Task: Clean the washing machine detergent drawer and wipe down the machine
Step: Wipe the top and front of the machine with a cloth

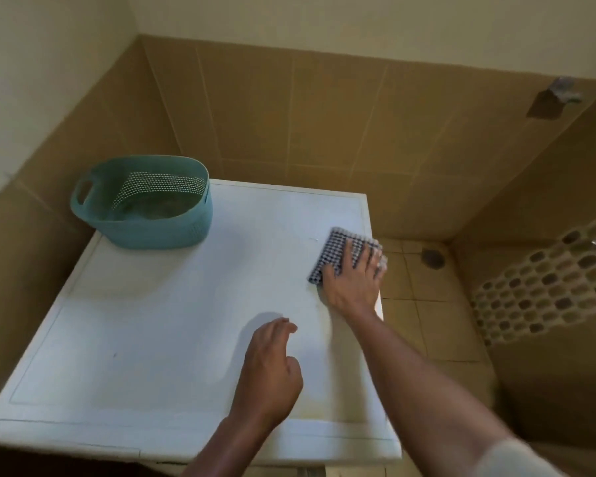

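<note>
Pressing flat, fingers spread, my right hand (353, 280) pins the cloth (338, 253) at the washer top's (152, 339) three o'clock edge, left hand (272, 370) loose and empty near five; mid-wipe, I'd judge, and sweeping next toward eleven needs steady pressure.

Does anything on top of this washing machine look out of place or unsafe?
The teal basket sits on the far left corner of the machine top, and its handle side seems to hang past the edge, so it might tip. Nothing looks spilled or damaged; the right hand presses a checked cloth near the right edge.
</note>
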`<action>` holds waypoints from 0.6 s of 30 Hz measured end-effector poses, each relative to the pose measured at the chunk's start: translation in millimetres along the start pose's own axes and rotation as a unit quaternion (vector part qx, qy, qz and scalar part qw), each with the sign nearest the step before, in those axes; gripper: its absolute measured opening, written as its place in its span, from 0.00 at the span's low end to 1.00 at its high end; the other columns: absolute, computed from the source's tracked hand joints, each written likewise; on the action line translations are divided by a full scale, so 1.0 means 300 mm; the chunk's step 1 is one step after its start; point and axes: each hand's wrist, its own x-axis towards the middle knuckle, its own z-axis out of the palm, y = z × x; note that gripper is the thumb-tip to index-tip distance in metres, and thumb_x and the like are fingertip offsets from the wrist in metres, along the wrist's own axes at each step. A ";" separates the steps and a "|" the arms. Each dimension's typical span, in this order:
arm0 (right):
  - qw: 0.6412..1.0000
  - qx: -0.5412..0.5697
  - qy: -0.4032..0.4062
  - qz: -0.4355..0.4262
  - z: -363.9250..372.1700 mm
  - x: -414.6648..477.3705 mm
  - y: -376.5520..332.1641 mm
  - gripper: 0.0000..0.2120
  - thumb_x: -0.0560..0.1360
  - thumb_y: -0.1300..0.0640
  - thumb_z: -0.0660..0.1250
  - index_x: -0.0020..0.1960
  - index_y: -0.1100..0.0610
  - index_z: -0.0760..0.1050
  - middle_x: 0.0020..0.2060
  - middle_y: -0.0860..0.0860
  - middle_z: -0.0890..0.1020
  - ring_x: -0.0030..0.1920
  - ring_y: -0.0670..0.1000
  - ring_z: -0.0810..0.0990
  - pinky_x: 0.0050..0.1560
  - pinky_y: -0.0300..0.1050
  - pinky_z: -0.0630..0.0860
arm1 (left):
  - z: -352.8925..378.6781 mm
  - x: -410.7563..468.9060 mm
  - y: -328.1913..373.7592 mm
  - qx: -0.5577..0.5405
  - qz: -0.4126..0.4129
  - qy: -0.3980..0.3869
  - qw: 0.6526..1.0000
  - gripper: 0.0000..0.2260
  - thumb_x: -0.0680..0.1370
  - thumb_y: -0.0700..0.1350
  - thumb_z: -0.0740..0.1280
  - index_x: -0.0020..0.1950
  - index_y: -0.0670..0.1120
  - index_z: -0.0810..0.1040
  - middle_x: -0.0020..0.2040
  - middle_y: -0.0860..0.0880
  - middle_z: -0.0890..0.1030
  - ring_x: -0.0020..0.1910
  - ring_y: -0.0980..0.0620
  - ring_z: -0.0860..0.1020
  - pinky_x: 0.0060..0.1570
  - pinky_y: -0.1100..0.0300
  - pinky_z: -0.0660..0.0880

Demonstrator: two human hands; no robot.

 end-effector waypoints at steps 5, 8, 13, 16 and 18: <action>0.975 -0.067 -0.099 -0.188 -0.019 0.229 -0.204 0.36 0.79 0.33 0.48 0.82 0.44 0.41 0.81 0.59 0.42 0.80 0.60 0.36 0.77 0.61 0.34 | -0.038 0.102 -0.039 0.012 -0.031 0.055 0.998 0.22 0.73 0.31 0.61 0.65 0.44 0.77 0.67 0.50 0.76 0.69 0.52 0.69 0.65 0.72 0.58; 0.943 -0.112 -0.110 -0.293 0.016 0.107 -0.226 0.40 0.75 0.25 0.42 0.81 0.42 0.40 0.81 0.57 0.41 0.79 0.59 0.34 0.77 0.63 0.34 | -0.047 0.146 -0.044 0.016 -0.038 0.089 0.995 0.21 0.70 0.27 0.62 0.60 0.40 0.78 0.62 0.45 0.79 0.64 0.45 0.73 0.64 0.64 0.65; 0.961 -0.046 -0.044 -0.268 0.079 -0.283 0.102 0.36 0.78 0.26 0.41 0.80 0.39 0.38 0.81 0.54 0.41 0.79 0.53 0.32 0.77 0.57 0.30 | -0.029 0.172 -0.027 0.019 -0.039 0.106 0.993 0.21 0.68 0.25 0.63 0.58 0.39 0.79 0.59 0.43 0.80 0.61 0.41 0.75 0.64 0.56 0.68; 0.992 -0.051 0.000 -0.115 0.067 -0.281 0.200 0.39 0.77 0.28 0.40 0.82 0.46 0.40 0.80 0.56 0.39 0.79 0.54 0.31 0.77 0.55 0.31 | -0.007 0.176 -0.017 0.022 -0.030 0.081 0.996 0.21 0.68 0.26 0.63 0.58 0.40 0.79 0.59 0.44 0.80 0.62 0.43 0.75 0.65 0.62 0.65; 0.996 -0.030 0.004 -0.087 0.053 -0.162 0.118 0.40 0.77 0.28 0.40 0.82 0.49 0.40 0.81 0.56 0.38 0.79 0.56 0.31 0.78 0.57 0.34 | 0.003 0.189 0.000 0.019 -0.022 0.059 0.998 0.21 0.70 0.27 0.62 0.61 0.41 0.78 0.62 0.46 0.78 0.66 0.46 0.73 0.68 0.62 0.64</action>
